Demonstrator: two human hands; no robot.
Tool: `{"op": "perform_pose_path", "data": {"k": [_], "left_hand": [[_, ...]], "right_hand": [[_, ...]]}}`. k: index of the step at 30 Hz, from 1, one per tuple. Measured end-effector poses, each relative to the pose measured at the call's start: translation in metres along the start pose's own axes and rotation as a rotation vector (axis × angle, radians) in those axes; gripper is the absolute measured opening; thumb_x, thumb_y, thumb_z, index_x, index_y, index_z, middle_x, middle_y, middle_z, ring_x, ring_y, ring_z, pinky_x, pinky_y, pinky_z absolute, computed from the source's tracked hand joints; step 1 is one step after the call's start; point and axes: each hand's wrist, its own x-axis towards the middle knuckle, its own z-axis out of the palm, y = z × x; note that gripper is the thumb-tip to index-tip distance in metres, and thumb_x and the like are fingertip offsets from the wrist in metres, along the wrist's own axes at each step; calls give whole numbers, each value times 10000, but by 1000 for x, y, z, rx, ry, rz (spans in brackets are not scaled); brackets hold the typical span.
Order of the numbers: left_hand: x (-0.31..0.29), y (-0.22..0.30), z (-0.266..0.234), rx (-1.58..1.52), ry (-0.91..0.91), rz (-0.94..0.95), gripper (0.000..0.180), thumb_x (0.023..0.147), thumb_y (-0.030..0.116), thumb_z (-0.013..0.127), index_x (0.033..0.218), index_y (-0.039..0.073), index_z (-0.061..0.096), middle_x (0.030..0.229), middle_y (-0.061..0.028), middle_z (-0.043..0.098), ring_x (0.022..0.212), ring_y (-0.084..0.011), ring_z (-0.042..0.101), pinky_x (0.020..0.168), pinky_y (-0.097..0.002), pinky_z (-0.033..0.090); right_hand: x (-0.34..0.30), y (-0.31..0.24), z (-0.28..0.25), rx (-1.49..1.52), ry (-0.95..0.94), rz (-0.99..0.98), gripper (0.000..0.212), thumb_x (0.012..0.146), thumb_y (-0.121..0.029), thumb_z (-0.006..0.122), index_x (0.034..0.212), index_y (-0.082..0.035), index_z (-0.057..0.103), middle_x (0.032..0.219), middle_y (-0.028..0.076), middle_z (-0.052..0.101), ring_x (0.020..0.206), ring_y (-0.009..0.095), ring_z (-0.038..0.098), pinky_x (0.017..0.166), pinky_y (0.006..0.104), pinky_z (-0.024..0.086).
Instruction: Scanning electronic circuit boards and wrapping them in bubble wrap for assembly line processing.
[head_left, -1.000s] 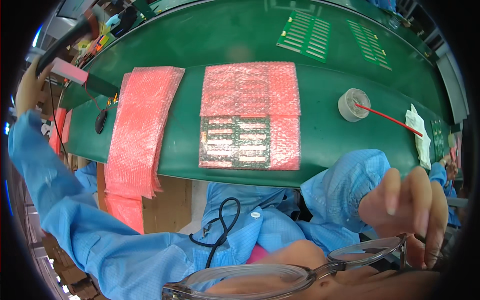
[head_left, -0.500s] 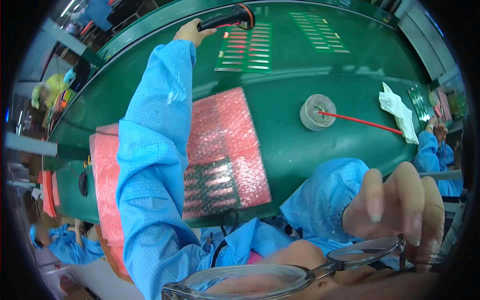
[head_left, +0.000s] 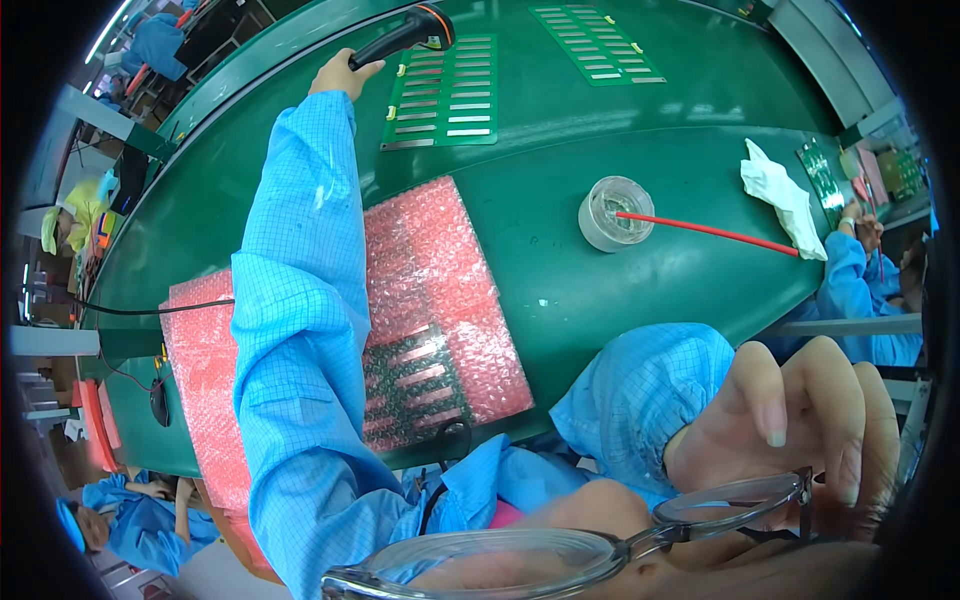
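At the far left of the table, my left hand [head_left: 338, 80] is closed around the handle of a black barcode scanner [head_left: 388, 42] with orange trim. Just under the scanner's head lies a green circuit board panel [head_left: 442, 98] with rows of pale metal strips. My right hand [head_left: 800, 410] is raised at the lower right, beside the eyeglasses [head_left: 735, 500]. Its fingers are bent and apart, with no object visible in them. Under my left arm is pink bubble wrap [head_left: 465, 270], with another strip-covered board [head_left: 425, 385] showing at its near part.
A second board panel [head_left: 597, 45] lies at the back. A clear cup [head_left: 602, 225] holds a red stick [head_left: 715, 233], which reaches a white cloth [head_left: 785, 200]. At left sits a computer mouse [head_left: 158, 402]. At the right edge are a co-worker's hands [head_left: 862, 228].
The view has shifted, so the table's things sit slightly further left. The red light on the board under the scanner is gone. My left hand keeps its hold; my right hand stays by the eyeglasses.
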Motion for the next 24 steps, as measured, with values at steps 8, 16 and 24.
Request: {"op": "perform_pose_path", "data": {"k": [8, 16, 24], "left_hand": [[-1, -1, 1, -58, 16, 3, 618, 736, 534, 639, 1124, 62, 542, 915, -123, 599, 841, -244, 579, 759, -346, 439], [1, -3, 8, -49, 10, -32, 601, 730, 538, 637, 1137, 106, 546, 1019, -129, 619, 935, -272, 603, 819, -373, 460], [-21, 50, 2, -71, -91, 121, 583, 732, 489, 662, 1125, 72, 553, 1005, -139, 621, 938, -269, 603, 822, -366, 459]], "right_hand": [[2, 6, -1, -16, 0, -100, 67, 724, -81, 616, 718, -147, 606, 792, -88, 505, 834, 64, 439, 743, 307, 299], [-20, -19, -4, -39, 13, -185, 56, 730, -82, 597, 727, -138, 596, 761, -86, 491, 805, 67, 434, 733, 303, 306], [-49, -69, -19, -39, 30, -277, 46, 736, -84, 577, 736, -129, 586, 730, -85, 477, 776, 70, 430, 723, 299, 312]]}}
